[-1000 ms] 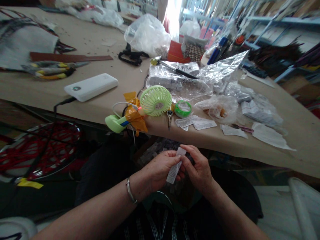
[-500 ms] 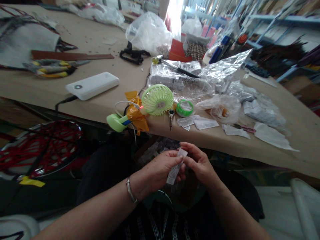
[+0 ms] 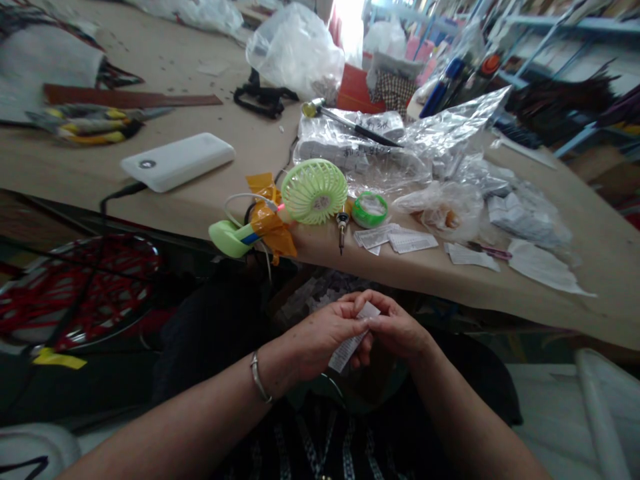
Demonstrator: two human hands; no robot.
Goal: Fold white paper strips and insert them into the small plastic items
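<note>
A narrow white printed label [image 3: 346, 351] is pinched between the thumb and fingers of my left hand [image 3: 320, 337], below the table's front edge. My right hand [image 3: 397, 327] closes on the label's upper end, its thumb meeting my left thumb there. Some fingertips of both hands are hidden behind the label. Beyond the hands, on the table, lie more printed labels [image 3: 413, 241], a green round container [image 3: 370, 210] and a soldering iron's metal tip [image 3: 342, 233]. A green fan [image 3: 314, 192] with orange tape [image 3: 273, 227] stands at the edge.
A white power bank [image 3: 179, 162] with a black cable lies at the left on the table [image 3: 270, 147]. Behind it are yellow-handled pliers [image 3: 95, 127]. Clear plastic bags [image 3: 450, 207] cover the right side. A basket with red strips [image 3: 75, 293] is below left.
My right hand has moved in against my left, and its fingers now close on the label's upper end. The view has shifted slightly, so the table items sit a little higher.
</note>
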